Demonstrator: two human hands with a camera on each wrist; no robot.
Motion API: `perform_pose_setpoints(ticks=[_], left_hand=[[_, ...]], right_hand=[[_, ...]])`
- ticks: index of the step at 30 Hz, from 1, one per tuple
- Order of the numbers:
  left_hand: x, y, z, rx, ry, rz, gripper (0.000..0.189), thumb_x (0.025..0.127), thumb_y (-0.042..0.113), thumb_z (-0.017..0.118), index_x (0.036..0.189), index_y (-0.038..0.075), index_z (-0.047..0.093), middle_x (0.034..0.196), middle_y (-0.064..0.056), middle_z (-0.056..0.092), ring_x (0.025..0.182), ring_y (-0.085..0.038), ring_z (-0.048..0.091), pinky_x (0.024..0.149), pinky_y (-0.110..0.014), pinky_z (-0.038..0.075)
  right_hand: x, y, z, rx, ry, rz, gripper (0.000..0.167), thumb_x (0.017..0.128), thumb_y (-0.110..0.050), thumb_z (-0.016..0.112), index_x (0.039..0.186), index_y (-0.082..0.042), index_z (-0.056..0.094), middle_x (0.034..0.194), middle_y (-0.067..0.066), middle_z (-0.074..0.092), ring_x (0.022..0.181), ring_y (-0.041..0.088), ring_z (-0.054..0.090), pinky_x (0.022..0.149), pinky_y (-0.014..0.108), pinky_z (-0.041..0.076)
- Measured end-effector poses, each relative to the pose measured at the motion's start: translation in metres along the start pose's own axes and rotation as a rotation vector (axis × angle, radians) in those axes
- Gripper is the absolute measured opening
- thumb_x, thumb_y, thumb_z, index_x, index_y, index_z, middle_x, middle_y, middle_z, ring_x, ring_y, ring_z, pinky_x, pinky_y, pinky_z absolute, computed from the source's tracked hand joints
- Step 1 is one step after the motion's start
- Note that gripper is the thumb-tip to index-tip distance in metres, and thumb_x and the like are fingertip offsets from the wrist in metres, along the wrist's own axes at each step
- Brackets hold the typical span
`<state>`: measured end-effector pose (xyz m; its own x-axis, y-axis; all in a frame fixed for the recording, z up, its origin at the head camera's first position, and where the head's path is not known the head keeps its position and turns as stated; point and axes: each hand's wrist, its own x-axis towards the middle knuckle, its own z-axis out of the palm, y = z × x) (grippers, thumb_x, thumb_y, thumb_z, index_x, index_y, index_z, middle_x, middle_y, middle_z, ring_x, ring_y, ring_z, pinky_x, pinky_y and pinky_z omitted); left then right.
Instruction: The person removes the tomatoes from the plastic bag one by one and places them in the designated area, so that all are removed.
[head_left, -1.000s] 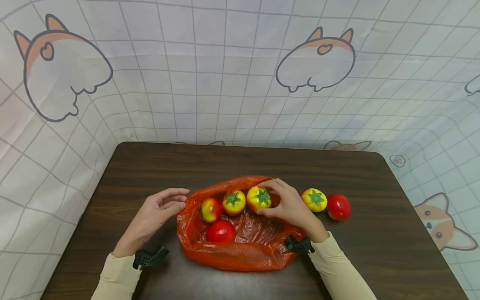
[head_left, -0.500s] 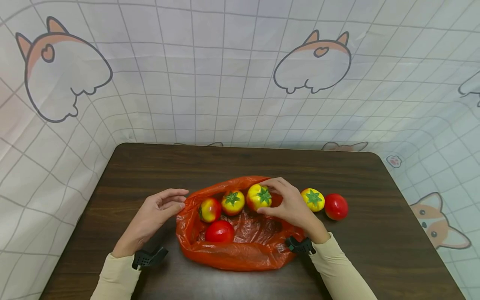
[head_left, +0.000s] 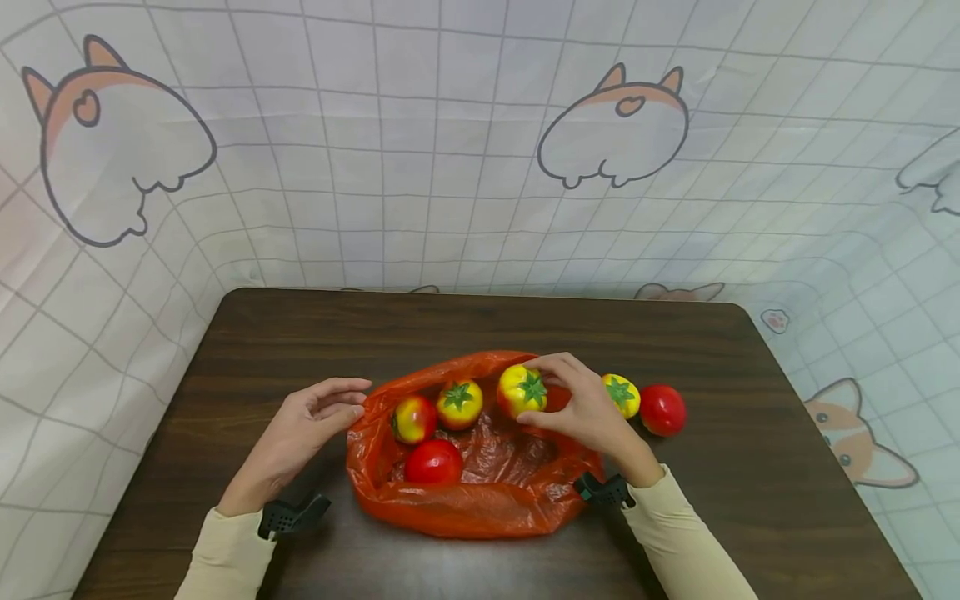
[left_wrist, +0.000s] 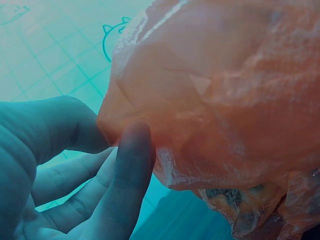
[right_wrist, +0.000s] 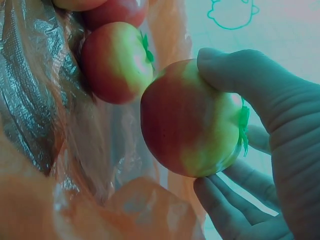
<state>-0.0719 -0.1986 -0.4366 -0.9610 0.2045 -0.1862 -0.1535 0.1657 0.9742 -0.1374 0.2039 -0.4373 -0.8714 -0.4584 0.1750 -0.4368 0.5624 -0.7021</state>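
An orange-red plastic bag (head_left: pixel 480 510) lies with its mouth spread wide in the head view. My left hand (head_left: pixel 303 433) pinches its left edge between thumb and finger; the left wrist view shows the bag film (left_wrist: pixel 200 115) caught there. A yellow-and-red tomato (head_left: pixel 519 392) with a green star-shaped calyx is in my right hand (head_left: pixel 581 412), over the back right of the opening. Thumb and fingers grip its sides, as the right wrist view shows the tomato (right_wrist: pixel 185 120). Inside the bag's left part sit a yellow tomato (head_left: pixel 459 404), a part-red one (head_left: pixel 414 419) and a red one (head_left: pixel 435 462).
Right of the bag, a yellow tomato (head_left: pixel 621 395) and a red tomato (head_left: pixel 663 410) lie side by side on the dark wooden table (head_left: pixel 360 325), the yellow one partly behind my right hand. A white gridded cloth (head_left: pixel 420 167) with dog drawings hangs around the table.
My right hand has drawn the gripped tomato slightly right and away from the yellow one beside it. My left hand keeps its place at the bag's edge. The head view has shifted slightly.
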Motion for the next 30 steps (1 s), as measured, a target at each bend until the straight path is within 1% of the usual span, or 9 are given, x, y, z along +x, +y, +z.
perform_pose_setpoints(ticks=[5,10,17,22,26,30], left_hand=[[0.0,-0.001,0.0,0.009,-0.002,0.01,0.051,0.1,0.029,0.07,0.143,0.005,0.056,0.127,-0.01,0.065,0.108,-0.006,0.071,0.093,-0.022,0.059],[0.0,0.0,0.0,0.021,-0.007,0.019,0.051,0.1,0.029,0.069,0.143,0.005,0.056,0.126,-0.008,0.066,0.108,-0.005,0.071,0.093,-0.019,0.059],[0.0,0.001,0.001,0.011,-0.016,0.028,0.051,0.101,0.028,0.068,0.143,0.003,0.055,0.124,-0.004,0.067,0.108,-0.005,0.071,0.093,-0.021,0.059],[0.001,0.0,0.002,0.008,-0.02,0.035,0.053,0.101,0.028,0.068,0.144,0.001,0.054,0.122,-0.001,0.067,0.108,-0.005,0.071,0.093,-0.021,0.059],[0.001,0.002,0.002,0.015,-0.014,0.018,0.053,0.101,0.029,0.069,0.144,0.003,0.054,0.127,-0.007,0.066,0.107,-0.006,0.071,0.093,-0.022,0.06],[-0.001,0.002,0.003,0.012,-0.006,-0.009,0.053,0.1,0.03,0.069,0.144,0.006,0.054,0.13,-0.014,0.064,0.106,-0.008,0.071,0.091,-0.024,0.061]], right_hand=[[-0.005,0.002,-0.004,-0.013,0.025,0.004,0.065,0.077,-0.037,0.092,0.133,-0.018,0.062,0.13,0.002,0.061,0.118,0.02,0.066,0.101,0.043,0.059],[-0.011,0.002,-0.009,-0.008,0.041,0.011,0.064,0.078,-0.036,0.092,0.132,-0.017,0.063,0.129,0.001,0.062,0.117,0.019,0.066,0.101,0.043,0.059],[-0.019,0.002,-0.018,0.03,0.035,0.058,0.064,0.078,-0.037,0.092,0.133,-0.023,0.062,0.131,-0.001,0.06,0.117,0.018,0.065,0.102,0.048,0.058],[-0.026,0.003,-0.025,0.009,0.056,0.053,0.063,0.078,-0.036,0.091,0.133,-0.024,0.062,0.13,-0.001,0.061,0.115,0.02,0.068,0.098,0.047,0.06],[-0.03,0.005,-0.031,0.009,0.082,0.05,0.062,0.078,-0.035,0.092,0.132,-0.024,0.063,0.129,-0.003,0.061,0.114,0.018,0.068,0.098,0.049,0.06],[-0.035,0.006,-0.036,0.011,0.094,0.071,0.062,0.078,-0.035,0.092,0.131,-0.024,0.063,0.13,-0.002,0.06,0.114,0.018,0.065,0.099,0.05,0.059]])
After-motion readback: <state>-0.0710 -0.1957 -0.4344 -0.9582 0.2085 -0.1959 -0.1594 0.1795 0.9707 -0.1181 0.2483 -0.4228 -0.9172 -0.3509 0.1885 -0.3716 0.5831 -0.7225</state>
